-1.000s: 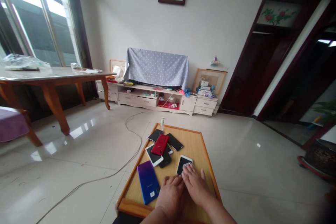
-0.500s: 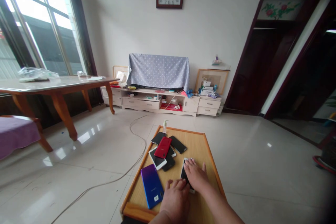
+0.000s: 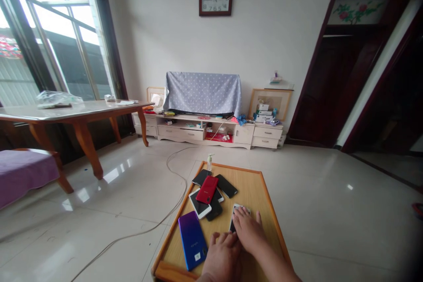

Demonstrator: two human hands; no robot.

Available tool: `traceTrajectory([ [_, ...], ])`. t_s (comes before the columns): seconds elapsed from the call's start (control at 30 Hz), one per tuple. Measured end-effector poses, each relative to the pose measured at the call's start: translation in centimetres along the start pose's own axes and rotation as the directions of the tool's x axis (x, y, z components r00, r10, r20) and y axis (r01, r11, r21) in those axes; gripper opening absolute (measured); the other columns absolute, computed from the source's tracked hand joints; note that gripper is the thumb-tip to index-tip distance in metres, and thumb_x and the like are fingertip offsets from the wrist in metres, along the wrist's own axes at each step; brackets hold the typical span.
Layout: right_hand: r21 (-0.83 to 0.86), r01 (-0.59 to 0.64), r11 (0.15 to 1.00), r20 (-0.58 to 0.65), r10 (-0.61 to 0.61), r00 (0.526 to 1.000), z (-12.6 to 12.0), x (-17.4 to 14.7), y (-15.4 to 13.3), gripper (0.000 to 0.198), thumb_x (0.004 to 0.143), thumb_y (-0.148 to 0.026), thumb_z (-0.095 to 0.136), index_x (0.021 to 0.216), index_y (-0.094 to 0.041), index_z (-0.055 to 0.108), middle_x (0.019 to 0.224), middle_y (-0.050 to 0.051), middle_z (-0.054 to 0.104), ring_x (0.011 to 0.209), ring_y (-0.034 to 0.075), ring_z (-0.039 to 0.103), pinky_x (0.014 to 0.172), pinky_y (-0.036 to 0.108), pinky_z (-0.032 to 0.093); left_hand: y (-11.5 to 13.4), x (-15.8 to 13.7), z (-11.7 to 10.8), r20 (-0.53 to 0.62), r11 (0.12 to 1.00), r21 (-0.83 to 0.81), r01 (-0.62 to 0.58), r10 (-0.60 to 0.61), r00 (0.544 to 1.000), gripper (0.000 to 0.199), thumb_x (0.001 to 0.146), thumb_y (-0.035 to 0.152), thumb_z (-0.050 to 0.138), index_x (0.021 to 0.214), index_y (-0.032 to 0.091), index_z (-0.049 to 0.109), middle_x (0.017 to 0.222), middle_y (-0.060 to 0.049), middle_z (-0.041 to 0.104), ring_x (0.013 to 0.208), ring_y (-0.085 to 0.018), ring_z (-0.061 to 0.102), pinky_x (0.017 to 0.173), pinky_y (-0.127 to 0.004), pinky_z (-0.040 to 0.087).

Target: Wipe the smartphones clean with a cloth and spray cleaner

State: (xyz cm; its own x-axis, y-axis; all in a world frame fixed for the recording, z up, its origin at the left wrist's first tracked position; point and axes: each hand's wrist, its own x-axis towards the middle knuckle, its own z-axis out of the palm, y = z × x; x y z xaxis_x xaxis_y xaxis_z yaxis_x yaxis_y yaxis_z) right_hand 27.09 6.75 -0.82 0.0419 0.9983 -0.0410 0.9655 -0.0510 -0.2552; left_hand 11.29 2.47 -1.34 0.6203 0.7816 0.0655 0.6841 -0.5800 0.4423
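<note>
A white-framed smartphone (image 3: 232,225) lies on the small wooden table, mostly covered by my two hands. My right hand (image 3: 249,228) rests flat over its screen, fingers extended and thumb out to the side. At the phone's near end, my left hand (image 3: 222,253) has its fingers bent over the edge, close against my right hand. The near part of the phone is hidden. Left of my hands lies a blue-purple phone (image 3: 191,238), back up, with a small white sticker. Farther off, a red phone (image 3: 207,189) lies on a white phone (image 3: 197,207) and several dark ones.
A small pump bottle (image 3: 209,163) stands at the far left corner of the wooden table (image 3: 251,185). A cable (image 3: 158,218) runs across the tiled floor. Beyond are a long cabinet (image 3: 180,132), a larger table (image 3: 89,112) at left, and a dark door at right.
The view has shifted slightly, so the scene sits a little lower and farther right. My hands are closer together, and the phone's near end is now covered.
</note>
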Motion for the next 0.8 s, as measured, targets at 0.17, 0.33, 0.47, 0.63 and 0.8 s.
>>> traceTrajectory([
  [0.17,-0.001,-0.046,0.999,-0.023,0.046,0.999,-0.5,2.2,0.4,0.056,0.103,-0.043,0.018,0.148,-0.025,0.045,0.157,0.008,0.04,0.148,0.026,0.03,0.119,0.064,0.007,-0.3,0.3,0.6,-0.019,1.0,0.0,-0.005,0.005,1.0,0.046,0.091,0.042,0.054,0.137,0.037,0.054,0.141,-0.003,0.058,0.129,-0.028,0.049,0.11,-0.05,0.033],
  [0.33,0.023,0.007,1.0,0.017,-0.008,1.0,1.2,-0.1,-0.2,0.058,0.102,-0.047,0.018,0.147,-0.025,0.048,0.156,0.006,0.041,0.149,0.024,0.028,0.122,0.057,0.003,-1.2,1.1,2.0,0.006,0.999,0.03,0.015,-0.015,1.0,0.041,0.093,0.045,0.053,0.134,0.042,0.057,0.134,-0.002,0.062,0.124,-0.027,0.052,0.11,-0.05,0.033],
  [0.47,0.064,0.053,0.997,-0.017,-0.052,0.999,1.6,-0.7,0.3,0.06,0.103,-0.048,0.014,0.146,-0.027,0.049,0.156,0.004,0.043,0.149,0.023,0.03,0.122,0.057,0.003,-1.0,1.3,2.1,0.0,0.999,0.033,0.015,-0.015,1.0,0.044,0.094,0.046,0.051,0.139,0.044,0.053,0.136,-0.002,0.062,0.125,-0.027,0.052,0.111,-0.051,0.032],
  [0.63,0.037,-0.048,0.998,-0.042,0.049,0.998,-0.2,1.2,2.2,0.057,0.103,-0.047,0.02,0.149,-0.026,0.044,0.157,0.006,0.042,0.149,0.026,0.029,0.12,0.062,0.008,-0.2,1.0,1.6,-0.011,1.0,0.025,-0.006,0.006,1.0,0.048,0.092,0.049,0.055,0.139,0.04,0.051,0.146,0.0,0.055,0.132,-0.028,0.048,0.112,-0.05,0.031],
  [0.8,0.04,-0.043,0.998,-0.041,0.044,0.998,0.2,-0.5,2.6,0.058,0.102,-0.048,0.019,0.149,-0.025,0.045,0.157,0.006,0.04,0.149,0.026,0.028,0.121,0.061,0.009,-0.4,1.2,1.8,0.025,1.0,0.028,0.009,-0.01,1.0,0.05,0.092,0.051,0.053,0.141,0.041,0.049,0.148,0.0,0.053,0.133,-0.029,0.048,0.11,-0.05,0.033],
])
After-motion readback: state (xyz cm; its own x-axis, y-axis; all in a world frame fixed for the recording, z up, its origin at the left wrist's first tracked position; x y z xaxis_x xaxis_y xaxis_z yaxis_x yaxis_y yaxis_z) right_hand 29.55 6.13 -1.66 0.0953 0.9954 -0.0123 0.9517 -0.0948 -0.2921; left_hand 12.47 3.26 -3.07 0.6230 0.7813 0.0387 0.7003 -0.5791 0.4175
